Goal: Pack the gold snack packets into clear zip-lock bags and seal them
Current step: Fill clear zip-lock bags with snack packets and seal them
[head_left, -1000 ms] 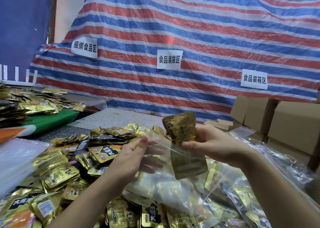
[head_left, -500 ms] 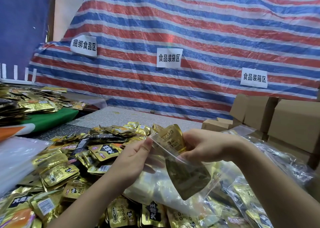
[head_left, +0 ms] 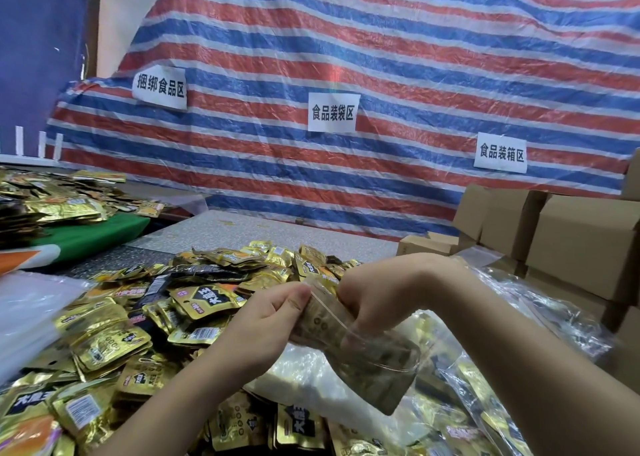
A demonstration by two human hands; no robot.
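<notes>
Both hands are holding the clear zip-lock bag above the counter's heap of gold snack packets, the left hand pinching its mouth and the right hand gripping the opposite lip, the light, slippery film looking best handled by the stiffer zip strip, with open room overhead.

left hand: forearm raised from lower left, fingers curled, pinching at thumb tip | right hand: wrist bent downward, fingers curled in a grip, close beside the left
</notes>
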